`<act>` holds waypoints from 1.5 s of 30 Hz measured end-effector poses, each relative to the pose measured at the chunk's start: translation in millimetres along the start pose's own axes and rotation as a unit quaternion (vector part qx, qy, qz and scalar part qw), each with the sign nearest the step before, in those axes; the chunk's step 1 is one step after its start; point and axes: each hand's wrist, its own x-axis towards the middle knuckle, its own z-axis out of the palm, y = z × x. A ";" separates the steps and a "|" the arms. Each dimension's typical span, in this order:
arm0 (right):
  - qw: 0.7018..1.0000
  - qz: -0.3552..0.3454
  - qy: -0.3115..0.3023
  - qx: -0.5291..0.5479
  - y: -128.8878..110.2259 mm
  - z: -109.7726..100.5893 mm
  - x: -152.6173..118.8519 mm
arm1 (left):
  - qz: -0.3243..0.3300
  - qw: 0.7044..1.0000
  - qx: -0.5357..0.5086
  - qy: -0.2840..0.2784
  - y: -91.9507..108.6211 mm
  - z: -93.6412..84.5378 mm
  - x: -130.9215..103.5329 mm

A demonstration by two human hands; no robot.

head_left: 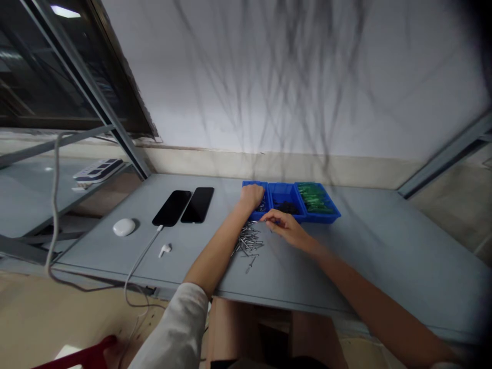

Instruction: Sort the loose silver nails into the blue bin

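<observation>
My left hand (pixel 252 196) is curled over the left compartment of the blue bins, with its fingertips hidden inside among thin metal screws (pixel 262 205). Just in front of the bins, my right hand (pixel 285 225) is closed in a pinch around a small, thin screw, mostly covered by the fingers. Between my forearms lies a loose pile of metal screws (pixel 248 240), and one screw (pixel 250 264) sits apart nearer the table edge. The middle blue bin (pixel 282 190) holds dark small parts (pixel 287 207). Green slender pieces (pixel 315 198) fill the right bin (pixel 330 217).
Two black phones (pixel 171 208) lie left of my arm, one with a white cable (pixel 144 251) plugged in. Near them are a white earbud (pixel 165 249) and a white rounded case (pixel 124 227). A power strip (pixel 98 171) rests on the left shelf. The wall stands behind the table (pixel 384 246).
</observation>
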 end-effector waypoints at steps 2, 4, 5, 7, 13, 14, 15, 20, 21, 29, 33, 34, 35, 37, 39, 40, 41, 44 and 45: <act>0.996 0.041 0.056 0.049 1.6 -3.1 1.8 | -0.001 1.000 -0.001 0.001 0.7 -2.3 -1.0; 0.988 0.059 0.121 0.080 3.9 -6.0 3.0 | -0.004 1.000 -0.004 0.006 1.4 -5.1 -2.8; 0.983 0.059 0.152 0.087 4.7 -7.4 3.5 | -0.005 1.000 -0.007 0.008 1.6 -6.5 -3.9; 0.974 0.053 0.200 0.090 4.9 -9.8 4.0 | -0.006 1.000 -0.011 0.013 1.8 -9.2 -6.0; 0.964 0.040 0.252 0.073 2.9 -10.5 2.9 | -0.008 1.000 -0.011 0.022 0.9 -12.5 -8.3; 0.964 0.040 0.254 0.068 3.5 -10.0 2.4 | -0.010 1.000 -0.011 0.020 0.9 -12.4 -8.1; 0.964 0.039 0.255 0.059 4.4 -9.4 1.9 | -0.010 1.000 -0.012 0.018 1.1 -12.1 -7.8; 0.968 0.021 0.248 -0.022 8.4 -8.3 0.0 | -0.008 1.000 -0.008 0.006 2.6 -11.5 -6.7; 0.968 0.017 0.245 -0.041 8.7 -8.4 -0.2 | -0.007 1.000 -0.008 0.005 2.9 -11.8 -6.7; 0.974 0.003 0.184 -0.129 3.6 -9.0 0.1 | -0.012 1.000 -0.021 -0.012 4.4 -14.5 -7.8; 0.973 -0.029 0.164 -0.163 1.1 -3.6 -2.8 | -0.014 1.000 -0.010 -0.009 5.7 -13.5 -10.4; 0.974 -0.036 0.143 -0.174 0.7 -1.5 -4.1 | -0.013 1.000 -0.005 -0.005 5.8 -13.2 -11.8; 0.975 -0.041 0.118 -0.186 0.2 0.6 -5.4 | -0.012 1.000 -0.001 -0.001 5.8 -12.9 -13.6; 0.974 -0.046 0.062 -0.211 -1.2 4.9 -7.9 | -0.011 1.000 0.006 0.005 4.9 -12.6 -17.7; 0.972 -0.047 0.019 -0.231 -3.0 7.9 -9.5 | -0.009 1.000 0.015 0.008 3.1 -13.1 -21.7; 0.970 -0.045 0.003 -0.239 -3.9 8.7 -9.9 | -0.006 1.000 0.020 0.010 1.9 -13.6 -23.5; 0.969 -0.043 -0.010 -0.245 -4.6 9.0 -10.0 | -0.001 1.000 0.024 0.012 0.5 -14.2 -25.1; 0.966 -0.033 -0.029 -0.256 -5.4 7.7 -9.2 | 0.006 0.999 0.037 0.020 -3.0 -15.6 -27.9; 0.965 -0.031 -0.033 -0.259 -5.3 7.0 -8.9 | 0.003 0.999 0.041 0.020 -3.8 -15.8 -28.2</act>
